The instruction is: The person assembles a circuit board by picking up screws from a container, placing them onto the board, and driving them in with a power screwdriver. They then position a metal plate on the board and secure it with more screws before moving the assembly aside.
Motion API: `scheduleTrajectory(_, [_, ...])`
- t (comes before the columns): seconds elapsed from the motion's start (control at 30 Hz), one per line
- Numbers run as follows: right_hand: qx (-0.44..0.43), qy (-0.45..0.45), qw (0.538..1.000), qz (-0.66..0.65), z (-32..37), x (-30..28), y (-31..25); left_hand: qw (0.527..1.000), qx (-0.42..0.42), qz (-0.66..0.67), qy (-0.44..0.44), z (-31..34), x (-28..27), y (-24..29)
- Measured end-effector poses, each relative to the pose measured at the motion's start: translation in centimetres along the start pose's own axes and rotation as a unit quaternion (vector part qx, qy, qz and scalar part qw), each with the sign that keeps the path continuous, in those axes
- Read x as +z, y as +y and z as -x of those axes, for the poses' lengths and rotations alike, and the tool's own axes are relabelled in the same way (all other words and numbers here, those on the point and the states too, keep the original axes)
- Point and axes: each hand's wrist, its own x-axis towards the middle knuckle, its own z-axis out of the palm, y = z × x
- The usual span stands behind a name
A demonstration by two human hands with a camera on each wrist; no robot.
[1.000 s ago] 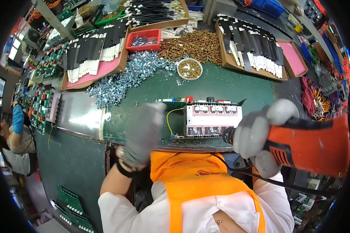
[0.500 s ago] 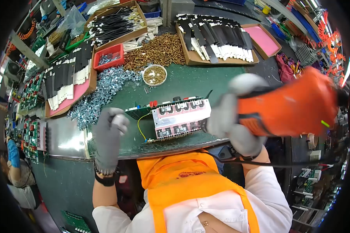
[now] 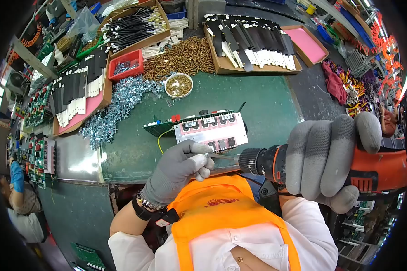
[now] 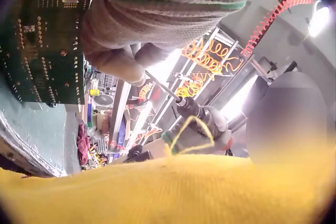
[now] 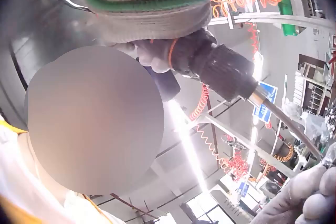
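My right hand [image 3: 321,158] grips a red and black power screwdriver [image 3: 377,174], its long bit [image 3: 226,157] pointing left. My left hand [image 3: 172,169] has thumb and fingertips pinched around a small shiny piece [image 3: 207,154] at the bit's tip; its kind cannot be made out. In the left wrist view the bit [image 4: 163,86] runs up to the gloved left fingers [image 4: 137,74]. Just behind the left hand lies a circuit board [image 3: 160,128] with a silver metal plate [image 3: 203,133] bearing black components. A yellow wire [image 3: 159,143] hangs at its left end.
At the back are a heap of silver-blue metal pieces [image 3: 117,108], a brass pile [image 3: 185,58], a round tub [image 3: 178,94] of small brass parts and a red bin [image 3: 125,74]. Boxes of black-and-white strips [image 3: 253,45] flank them. Another person's blue sleeve [image 3: 16,176] shows far left.
The screwdriver has come off the metal plate and swung lower, towards me. My left hand has moved right from the table's left part to the bit's tip and now pinches a small piece there.
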Motion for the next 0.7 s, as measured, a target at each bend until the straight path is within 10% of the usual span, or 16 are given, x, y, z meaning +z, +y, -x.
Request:
scheduleTrajectory(0.3, [0.022,-0.118,0.992,0.032,-0.3,-1.0,-0.3,0.999,0.003,0.042,0.005,-0.8,0.4,-0.8])
scheduleTrajectory(0.37, [-0.009,0.041,0.998,0.041,0.5,-0.3,0.7,0.998,0.023,-0.037,0.037,-1.1,1.7,-0.8])
scheduleTrajectory(0.7, [0.136,0.144,0.969,0.148,1.9,-2.3,-0.2,0.933,-0.004,-0.357,-0.042,-3.6,3.9,-0.6])
